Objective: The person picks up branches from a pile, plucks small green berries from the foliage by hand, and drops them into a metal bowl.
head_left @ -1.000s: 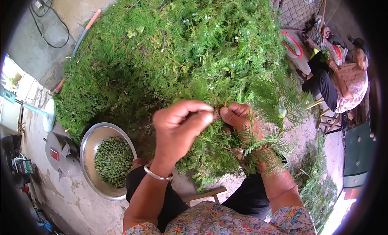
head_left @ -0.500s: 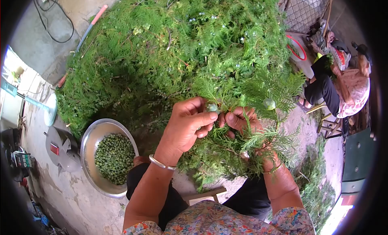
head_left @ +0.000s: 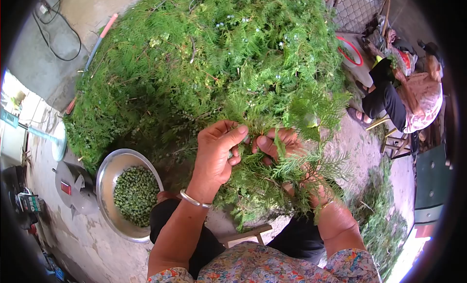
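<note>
My left hand point(head_left: 214, 154) is closed, thumb and fingers pinched around a small green cone point(head_left: 245, 137) that shows only in part. Beside it, almost touching, my right hand point(head_left: 282, 143) grips a leafy cypress branch point(head_left: 311, 167), whose sprays spread over the wrist and hang below. One pale green cone point(head_left: 311, 121) sits among the blurred foliage at upper right of that hand. To the left, a steel basin point(head_left: 108, 173) holds many picked green cones point(head_left: 137, 195). A large heap of cut cypress branches point(head_left: 194, 64) rises in front of both hands.
Another person point(head_left: 408, 98) sits on a stool at the right, near a red-rimmed basin point(head_left: 351, 52). A pale fan point(head_left: 59, 139) and a grey metal object point(head_left: 73, 188) stand left. A long-handled tool point(head_left: 99, 44) leans on the heap. Loose branches point(head_left: 377, 210) lie at right.
My left hand has shifted slightly left, and its fingers now cover more of the cone. The right hand has moved slightly left with the branch. The whole view has shifted a little.
</note>
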The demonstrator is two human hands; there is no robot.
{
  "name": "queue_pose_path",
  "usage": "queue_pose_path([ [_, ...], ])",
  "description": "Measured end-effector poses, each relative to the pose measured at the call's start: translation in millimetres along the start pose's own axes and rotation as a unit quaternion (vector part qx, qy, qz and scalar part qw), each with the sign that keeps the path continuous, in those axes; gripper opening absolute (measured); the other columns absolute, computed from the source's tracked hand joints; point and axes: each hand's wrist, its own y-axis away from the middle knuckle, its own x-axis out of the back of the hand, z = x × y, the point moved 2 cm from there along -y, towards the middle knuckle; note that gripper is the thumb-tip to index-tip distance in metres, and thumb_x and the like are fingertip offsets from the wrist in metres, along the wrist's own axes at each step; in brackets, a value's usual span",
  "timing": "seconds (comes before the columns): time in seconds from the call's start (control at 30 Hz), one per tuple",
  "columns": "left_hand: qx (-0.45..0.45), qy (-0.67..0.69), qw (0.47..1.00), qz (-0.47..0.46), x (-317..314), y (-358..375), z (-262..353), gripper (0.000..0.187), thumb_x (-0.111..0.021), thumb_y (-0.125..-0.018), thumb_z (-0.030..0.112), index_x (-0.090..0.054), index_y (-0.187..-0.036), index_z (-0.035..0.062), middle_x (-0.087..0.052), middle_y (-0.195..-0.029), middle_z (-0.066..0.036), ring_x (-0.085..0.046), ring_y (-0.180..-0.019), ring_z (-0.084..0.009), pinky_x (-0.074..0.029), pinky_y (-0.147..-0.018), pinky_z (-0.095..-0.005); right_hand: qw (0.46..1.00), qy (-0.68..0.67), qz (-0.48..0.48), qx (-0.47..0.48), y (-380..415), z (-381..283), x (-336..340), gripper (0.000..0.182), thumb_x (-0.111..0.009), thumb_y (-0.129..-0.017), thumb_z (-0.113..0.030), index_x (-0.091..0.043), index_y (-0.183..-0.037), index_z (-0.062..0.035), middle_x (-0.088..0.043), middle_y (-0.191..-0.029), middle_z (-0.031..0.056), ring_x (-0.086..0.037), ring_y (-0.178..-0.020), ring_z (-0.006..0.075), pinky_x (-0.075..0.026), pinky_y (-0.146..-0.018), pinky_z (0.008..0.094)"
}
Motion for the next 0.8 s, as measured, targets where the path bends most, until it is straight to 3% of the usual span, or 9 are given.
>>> queue_pose_path([
  [0.27,0.022,0.054,0.998,0.015,-3.2,0.2,-0.8,0.014,-0.069,-0.078,0.007,-0.058,-0.086,0.0026,-0.057,-0.072,-0.001,-0.042,-0.048,-0.0053,-0.03,-0.038,-0.019,0.974,-0.198,0.018,-0.107,11.0,-20.2,-12.1,0.024,-0.063,-0.088,-0.031,-0.063,-0.088,-0.0071,-0.062,-0.077,-0.001,-0.049,-0.061,0.0063,-0.038,-0.051,0.0216],
  [0.3,0.006,0.035,0.999,0.014,-5.1,1.6,-0.6,0.014,-0.069,-0.078,0.005,-0.059,-0.086,0.0014,-0.059,-0.071,-0.002,-0.044,-0.048,-0.0048,-0.029,-0.037,-0.0184,0.988,-0.115,0.046,-0.091,10.2,-15.0,-9.5,0.023,-0.063,-0.088,-0.031,-0.063,-0.088,-0.0078,-0.061,-0.078,-0.0009,-0.049,-0.062,0.0059,-0.037,-0.052,0.0208],
  [0.43,-0.077,-0.099,0.992,0.023,1.0,0.9,-2.5,0.012,-0.069,-0.077,0.002,-0.061,-0.087,-0.0005,-0.062,-0.071,-0.007,-0.05,-0.05,-0.0053,-0.029,-0.036,-0.0166,0.975,-0.145,0.023,-0.166,6.1,10.1,-3.1,0.02,-0.068,-0.085,-0.02,-0.063,-0.1,-0.0072,-0.065,-0.083,0.0012,-0.059,-0.074,0.0089,-0.048,-0.062,0.023],
  [0.6,-0.087,-0.102,0.99,0.036,4.6,4.2,14.7,0.009,-0.067,-0.077,0.0,-0.062,-0.085,-0.0009,-0.061,-0.068,-0.007,-0.047,-0.046,-0.0045,-0.03,-0.034,-0.0177,0.982,-0.082,-0.022,-0.171,4.8,19.0,5.4,0.033,-0.062,-0.088,-0.034,-0.062,-0.106,-0.0058,-0.065,-0.093,0.0052,-0.061,-0.083,0.0136,-0.05,-0.074,0.0278],
  [0.67,-0.061,0.048,0.996,0.054,31.2,-1.6,28.6,0.006,-0.063,-0.082,0.005,-0.061,-0.086,-0.0003,-0.059,-0.069,-0.006,-0.048,-0.047,-0.0062,-0.032,-0.034,-0.0192,0.884,-0.439,-0.138,-0.081,1.1,59.7,21.9,0.047,-0.064,-0.086,-0.04,-0.058,-0.113,-0.0029,-0.062,-0.107,0.0113,-0.058,-0.099,0.0199,-0.047,-0.085,0.0338],
  [0.7,-0.073,0.118,0.99,0.029,52.7,-8.6,38.9,0.008,-0.061,-0.085,0.008,-0.06,-0.088,0.0002,-0.058,-0.071,-0.006,-0.048,-0.049,-0.0071,-0.034,-0.035,-0.0197,0.887,-0.425,-0.168,0.066,3.2,60.1,26.8,0.057,-0.064,-0.084,-0.045,-0.053,-0.119,-0.0011,-0.056,-0.115,0.0144,-0.052,-0.11,0.0241,-0.043,-0.093,0.0371],
  [0.73,-0.085,0.186,0.979,0.003,72.9,-13.4,51.6,0.011,-0.059,-0.087,0.011,-0.059,-0.09,0.0008,-0.057,-0.073,-0.007,-0.049,-0.05,-0.0079,-0.036,-0.037,-0.0202,0.887,-0.425,-0.167,0.068,3.1,53.0,28.1,0.057,-0.064,-0.084,-0.045,-0.053,-0.119,-0.0011,-0.056,-0.115,0.0144,-0.052,-0.11,0.0241,-0.043,-0.093,0.0371],
  [0.77,-0.102,0.188,0.977,-0.004,84.9,-11.3,63.5,0.014,-0.058,-0.088,0.013,-0.058,-0.095,0.001,-0.056,-0.075,-0.007,-0.049,-0.051,-0.0081,-0.037,-0.038,-0.0207,0.983,-0.172,-0.052,-0.036,1.1,43.4,32.5,0.052,-0.063,-0.085,-0.044,-0.056,-0.114,-0.0012,-0.059,-0.108,0.0117,-0.054,-0.104,0.0218,-0.044,-0.091,0.0363],
  [0.8,-0.12,0.189,0.975,-0.012,93.6,-7.9,73.1,0.017,-0.058,-0.089,0.015,-0.057,-0.099,0.0012,-0.056,-0.078,-0.008,-0.049,-0.052,-0.0083,-0.038,-0.04,-0.0212,0.984,0.096,0.069,-0.136,0.5,27.3,39.6,0.047,-0.061,-0.086,-0.043,-0.059,-0.108,-0.0013,-0.061,-0.1,0.0089,-0.056,-0.098,0.0196,-0.044,-0.089,0.0354],
])
